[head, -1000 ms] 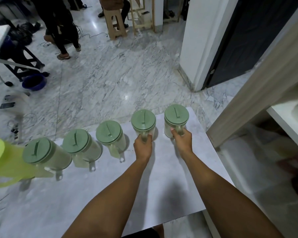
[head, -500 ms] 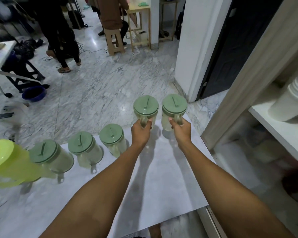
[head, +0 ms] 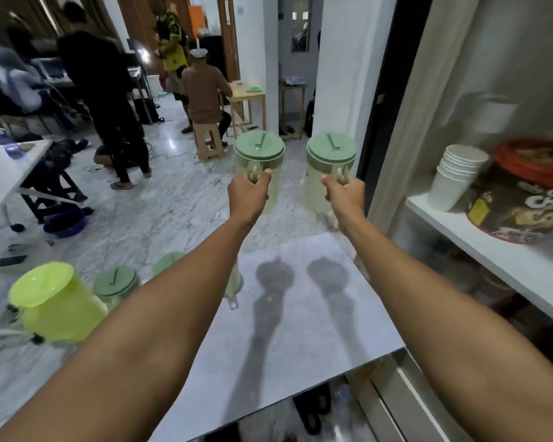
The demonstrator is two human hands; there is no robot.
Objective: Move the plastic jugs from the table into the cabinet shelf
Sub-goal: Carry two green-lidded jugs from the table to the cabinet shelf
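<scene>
Head view: the left hand (head: 248, 194) is clenched on the handle of one green-lidded plastic jug (head: 260, 161), the right hand (head: 344, 193) on another (head: 330, 169), both held upright in the air beyond the table (head: 300, 330). On the cabinet shelf (head: 492, 253), stacked paper cups (head: 455, 177) stand beside a red-lidded tin (head: 524, 199); its label is blurred, only "CH" legible.
</scene>
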